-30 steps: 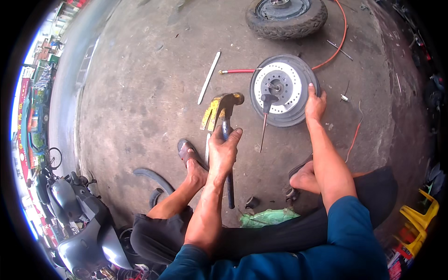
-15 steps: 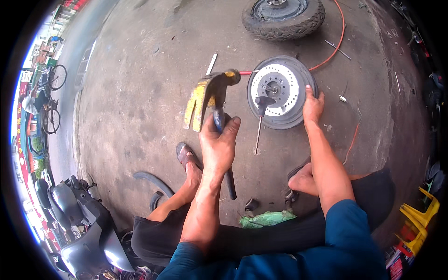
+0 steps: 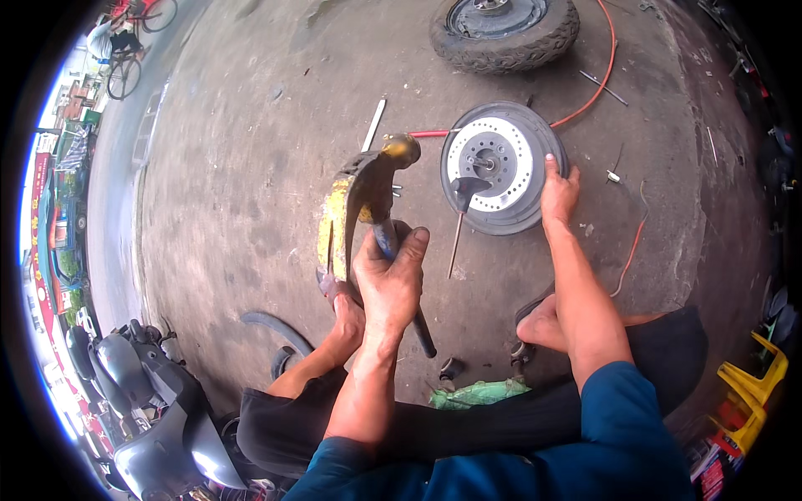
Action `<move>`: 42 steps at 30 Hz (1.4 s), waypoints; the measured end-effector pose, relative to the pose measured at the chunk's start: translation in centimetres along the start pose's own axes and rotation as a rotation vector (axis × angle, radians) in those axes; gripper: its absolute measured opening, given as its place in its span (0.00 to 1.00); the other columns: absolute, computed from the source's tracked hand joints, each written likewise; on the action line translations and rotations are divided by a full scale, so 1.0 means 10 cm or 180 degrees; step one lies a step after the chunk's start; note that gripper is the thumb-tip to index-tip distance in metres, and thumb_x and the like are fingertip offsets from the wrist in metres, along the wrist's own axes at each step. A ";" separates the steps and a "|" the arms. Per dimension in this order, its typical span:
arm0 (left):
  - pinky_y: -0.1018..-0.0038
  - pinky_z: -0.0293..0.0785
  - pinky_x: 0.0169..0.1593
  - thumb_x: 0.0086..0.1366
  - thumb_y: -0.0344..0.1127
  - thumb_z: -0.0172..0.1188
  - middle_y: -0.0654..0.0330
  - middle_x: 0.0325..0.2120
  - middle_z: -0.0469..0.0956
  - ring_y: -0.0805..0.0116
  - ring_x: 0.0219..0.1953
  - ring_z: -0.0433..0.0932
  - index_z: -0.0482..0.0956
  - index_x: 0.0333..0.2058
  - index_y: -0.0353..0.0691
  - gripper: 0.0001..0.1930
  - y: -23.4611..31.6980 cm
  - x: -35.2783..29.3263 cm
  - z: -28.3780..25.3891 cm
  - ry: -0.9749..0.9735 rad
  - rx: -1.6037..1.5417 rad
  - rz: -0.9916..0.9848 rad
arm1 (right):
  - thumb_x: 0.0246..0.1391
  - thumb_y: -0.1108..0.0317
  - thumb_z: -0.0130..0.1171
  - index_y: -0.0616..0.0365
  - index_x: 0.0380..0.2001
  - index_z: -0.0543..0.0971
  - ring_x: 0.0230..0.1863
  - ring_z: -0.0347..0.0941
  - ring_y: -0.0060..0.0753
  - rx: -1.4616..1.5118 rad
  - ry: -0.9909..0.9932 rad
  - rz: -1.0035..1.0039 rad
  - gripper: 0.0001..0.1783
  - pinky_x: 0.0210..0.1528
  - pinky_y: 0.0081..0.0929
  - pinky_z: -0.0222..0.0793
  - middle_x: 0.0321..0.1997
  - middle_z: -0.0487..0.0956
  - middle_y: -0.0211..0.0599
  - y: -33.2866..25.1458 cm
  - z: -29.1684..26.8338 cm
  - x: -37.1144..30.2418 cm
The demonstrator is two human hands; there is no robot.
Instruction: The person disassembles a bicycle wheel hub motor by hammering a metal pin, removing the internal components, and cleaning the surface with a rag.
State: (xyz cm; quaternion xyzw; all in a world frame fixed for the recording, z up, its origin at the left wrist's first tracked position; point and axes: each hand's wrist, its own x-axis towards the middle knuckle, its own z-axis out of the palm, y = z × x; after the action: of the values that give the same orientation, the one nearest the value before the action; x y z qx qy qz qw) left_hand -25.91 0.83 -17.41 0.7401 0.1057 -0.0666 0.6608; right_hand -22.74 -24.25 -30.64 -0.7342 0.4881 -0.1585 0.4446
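Observation:
My left hand [image 3: 388, 280] is closed around the handle of a claw hammer [image 3: 341, 209], held up off the ground. Its worn yellow claw points down and to the left, and the striking face is toward the upper right. My right hand [image 3: 560, 196] grips the right edge of a grey wheel rim [image 3: 522, 219] that lies flat on the ground, thumb on top. Set on the rim is a pale brake disc [image 3: 520, 167] with a ring of holes. A tool with a black handle and a thin metal shaft [image 3: 456, 246] leans across the disc's lower left.
Beyond the rim lies a knobbly tyre [image 3: 505, 57] beside a red hose [image 3: 612, 67]. A red-handled tool [image 3: 430, 133] and a silver bar [image 3: 374, 125] are left of the rim. A scooter [image 3: 150, 442] stands lower left, a yellow stool [image 3: 752, 392] lower right. Green wrapping [image 3: 480, 394] lies near my legs.
The hammer has tilted, its claw swinging down while the head shifted slightly left. My right hand stays on the rim. A cyclist on the road has moved farther up the picture.

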 end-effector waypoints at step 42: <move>0.80 0.59 0.16 0.59 0.33 0.60 0.68 0.13 0.66 0.80 0.13 0.63 0.72 0.27 0.38 0.07 0.07 -0.04 0.09 -0.0010 0.0234 -0.0152 | 0.53 0.48 0.57 0.70 0.59 0.61 0.61 0.61 0.55 0.0041 -0.0081 -0.0083 0.41 0.62 0.37 0.57 0.60 0.65 0.59 0.13 0.01 0.05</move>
State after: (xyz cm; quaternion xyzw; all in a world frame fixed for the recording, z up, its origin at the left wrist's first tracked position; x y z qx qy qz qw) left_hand -26.07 -0.15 -16.78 0.7611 0.1198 -0.0874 0.6315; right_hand -23.20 -24.77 -31.88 -0.7396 0.4717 -0.1580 0.4534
